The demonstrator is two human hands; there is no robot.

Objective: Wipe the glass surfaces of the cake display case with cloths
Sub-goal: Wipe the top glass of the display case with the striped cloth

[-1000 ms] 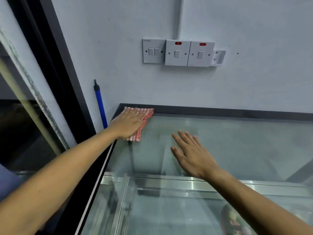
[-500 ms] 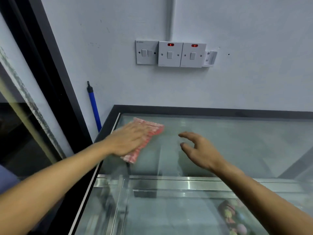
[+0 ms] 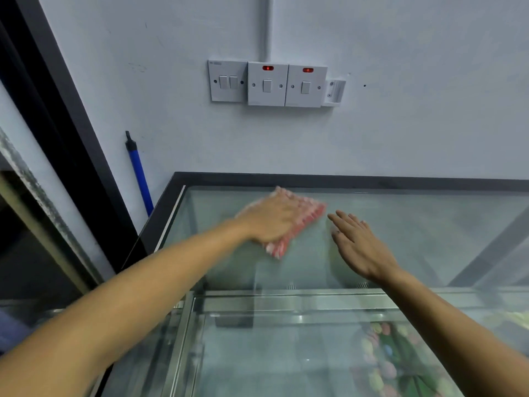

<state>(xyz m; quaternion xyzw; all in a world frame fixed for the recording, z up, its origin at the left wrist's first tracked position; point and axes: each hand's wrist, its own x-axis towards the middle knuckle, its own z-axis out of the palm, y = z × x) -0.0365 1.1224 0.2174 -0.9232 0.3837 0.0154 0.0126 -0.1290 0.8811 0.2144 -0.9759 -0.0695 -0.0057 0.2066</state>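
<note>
Left hand (image 3: 272, 220) presses flat on the red-white cloth (image 3: 297, 222), now slid right from the glass top's (image 3: 429, 233) far-left corner toward centre. Right hand (image 3: 360, 247), fingers straightened again after curling, holds nothing, just beside the cloth.

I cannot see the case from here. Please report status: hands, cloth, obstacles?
Left hand flat on red cloth, on glass top. Right hand open, no cloth. No obstacles seen.

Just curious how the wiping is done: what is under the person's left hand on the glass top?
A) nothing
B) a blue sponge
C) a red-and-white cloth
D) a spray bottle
C: the left hand presses a red-and-white cloth flat on the glass top.
</note>
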